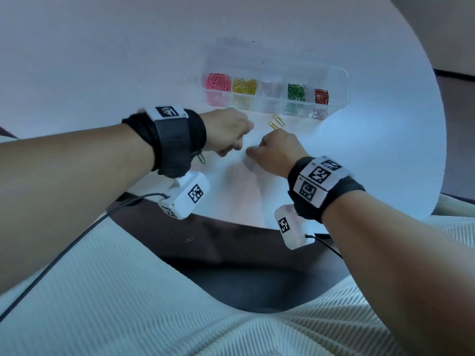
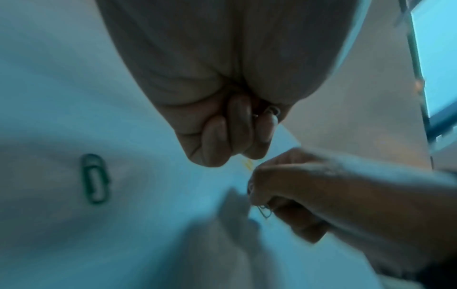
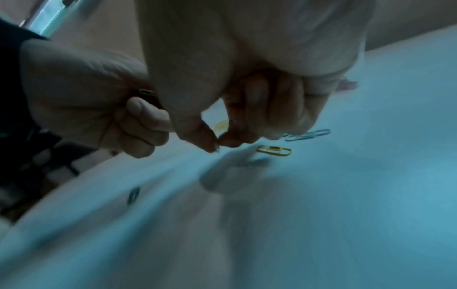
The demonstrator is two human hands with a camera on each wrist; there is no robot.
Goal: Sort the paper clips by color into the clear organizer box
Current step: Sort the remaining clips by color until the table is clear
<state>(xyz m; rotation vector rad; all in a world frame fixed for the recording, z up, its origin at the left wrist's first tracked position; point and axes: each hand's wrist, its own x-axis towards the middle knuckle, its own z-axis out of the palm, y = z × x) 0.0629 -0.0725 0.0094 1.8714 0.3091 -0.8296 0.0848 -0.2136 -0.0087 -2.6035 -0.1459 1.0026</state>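
Observation:
The clear organizer box (image 1: 336, 73) stands at the back of the white table, its compartments holding pink, yellow, pale, green and red clips. My left hand (image 1: 231, 146) is curled into a fist just in front of it, and a metal-looking paper clip (image 2: 272, 111) shows inside the curled fingers. Close to its right, my right hand (image 1: 253, 150) pinches a small paper clip (image 2: 264, 210) between thumb and forefinger, low over the table. Loose clips lie nearby: a yellow clip (image 3: 273, 150), a blue clip (image 3: 307, 135) and a green clip (image 2: 95, 178).
The round white table (image 1: 359, 163) curves away on the right and its front edge lies near my wrists. Two loose clips (image 1: 276, 122) lie between my hands and the box. One clip (image 1: 189, 239) lies on the dark floor below. A black cable runs from my left wrist.

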